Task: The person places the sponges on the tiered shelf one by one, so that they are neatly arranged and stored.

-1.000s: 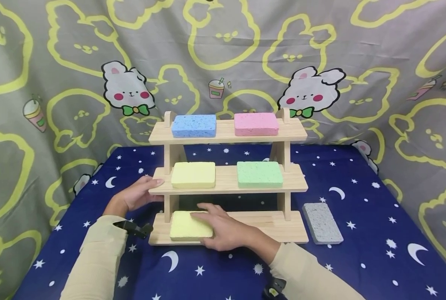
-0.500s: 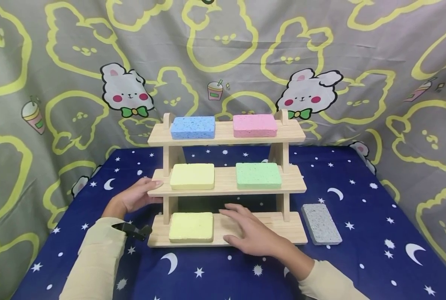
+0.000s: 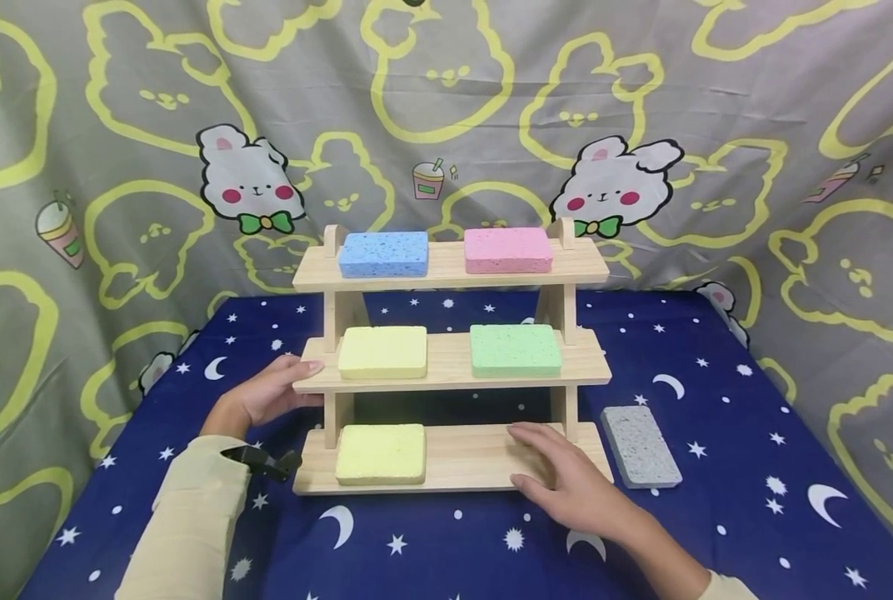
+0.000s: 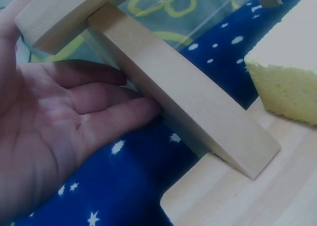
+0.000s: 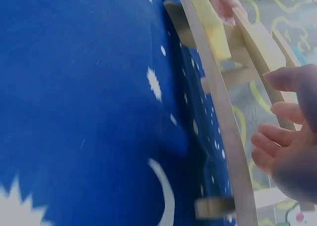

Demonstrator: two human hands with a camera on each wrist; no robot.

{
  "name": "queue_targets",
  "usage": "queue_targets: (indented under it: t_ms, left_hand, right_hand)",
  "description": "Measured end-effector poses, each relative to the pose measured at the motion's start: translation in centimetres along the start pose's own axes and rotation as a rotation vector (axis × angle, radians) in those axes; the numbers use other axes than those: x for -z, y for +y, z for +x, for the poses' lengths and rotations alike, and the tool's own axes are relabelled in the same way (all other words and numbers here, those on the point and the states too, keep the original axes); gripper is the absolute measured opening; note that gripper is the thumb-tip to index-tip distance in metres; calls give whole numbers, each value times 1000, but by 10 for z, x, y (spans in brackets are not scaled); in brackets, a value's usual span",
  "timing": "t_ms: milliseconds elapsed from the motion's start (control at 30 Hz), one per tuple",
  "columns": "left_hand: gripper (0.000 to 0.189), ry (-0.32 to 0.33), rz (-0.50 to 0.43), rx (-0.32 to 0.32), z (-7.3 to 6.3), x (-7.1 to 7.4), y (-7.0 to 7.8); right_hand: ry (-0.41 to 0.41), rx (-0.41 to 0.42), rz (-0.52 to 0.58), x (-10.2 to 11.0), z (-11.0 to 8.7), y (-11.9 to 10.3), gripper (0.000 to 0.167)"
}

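Note:
A three-tier wooden display shelf [image 3: 450, 358] stands on the table. My left hand [image 3: 270, 393] holds the left end of its middle board, thumb on top and fingers underneath. In the left wrist view those fingers [image 4: 114, 114] lie against the upright [image 4: 183, 87]. Over the right part of the bottom board [image 3: 465, 458], my right hand [image 3: 574, 492] hovers with relaxed, parted fingers, nothing in them. A yellow sponge [image 3: 381, 454] lies flat at that board's left. Another yellow sponge [image 3: 382, 352] and a green sponge [image 3: 516, 350] lie on the middle tier.
On the top tier lie a blue sponge [image 3: 384, 254] and a pink sponge [image 3: 508, 250]. A grey sponge [image 3: 641, 447] rests on the dark blue star-patterned tablecloth [image 3: 446, 550], just right of the shelf. Behind hangs a grey curtain [image 3: 461, 100] with cartoon rabbits.
My right hand has let go of the yellow sponge on the bottom board and moved right along it. My left hand keeps its hold on the shelf.

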State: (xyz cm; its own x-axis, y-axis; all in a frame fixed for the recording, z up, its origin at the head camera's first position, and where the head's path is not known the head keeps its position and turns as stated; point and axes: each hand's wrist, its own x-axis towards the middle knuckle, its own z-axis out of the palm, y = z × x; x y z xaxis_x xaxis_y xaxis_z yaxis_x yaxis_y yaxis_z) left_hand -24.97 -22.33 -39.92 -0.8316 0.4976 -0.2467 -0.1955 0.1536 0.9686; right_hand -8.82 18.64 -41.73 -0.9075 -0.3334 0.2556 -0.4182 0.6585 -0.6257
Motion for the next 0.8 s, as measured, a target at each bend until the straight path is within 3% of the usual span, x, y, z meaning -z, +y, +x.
queue_targets:
  t_ms: [367, 533, 633, 800]
  left_hand:
    - [58, 0, 5, 0, -1, 1, 0]
    - [57, 4, 2, 4, -1, -1, 1]
    - [57, -3, -3, 4, -1, -2, 1]
    - [56, -6, -6, 9, -1, -2, 1]
  right_hand:
    - [214, -48, -58, 23, -27, 27, 48]
    - [280, -110, -114, 30, -34, 34, 48]
    - [303, -182, -140, 35, -36, 39, 48]
    - [322, -378, -170, 44, -39, 50, 52]
